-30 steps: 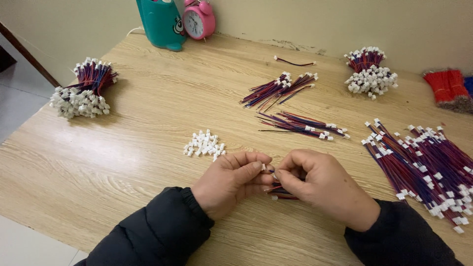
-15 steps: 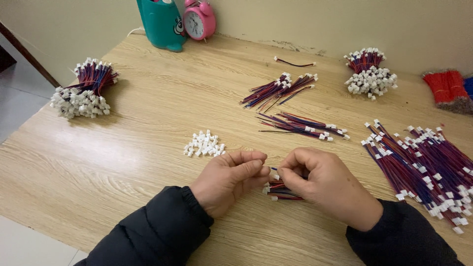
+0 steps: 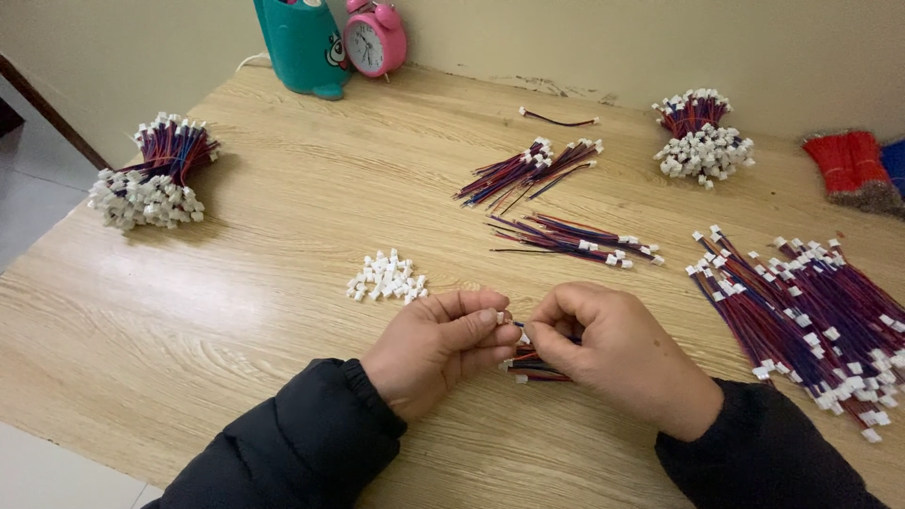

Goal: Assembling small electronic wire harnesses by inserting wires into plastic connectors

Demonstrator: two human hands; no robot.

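Observation:
My left hand [image 3: 438, 344] pinches a small white plastic connector [image 3: 502, 317] between thumb and forefinger. My right hand [image 3: 613, 353] is closed on a thin red-and-blue wire whose end meets that connector between the two hands. A few more red-and-blue wires [image 3: 537, 368] lie on the wooden table [image 3: 283, 226] under my hands. A small pile of loose white connectors [image 3: 386, 278] sits just beyond my left hand.
Bundles of wires with white connectors lie at the far left [image 3: 151, 179], back right [image 3: 702, 141] and right edge [image 3: 811, 311]. Two loose wire groups [image 3: 533, 170] [image 3: 575, 238] lie mid-table. A teal container [image 3: 302, 42] and pink alarm clock [image 3: 375, 40] stand at the back. Red wires [image 3: 848, 165] lie far right.
My hands stay together at the same spot; the fingers have shifted slightly around the connector and the wire end.

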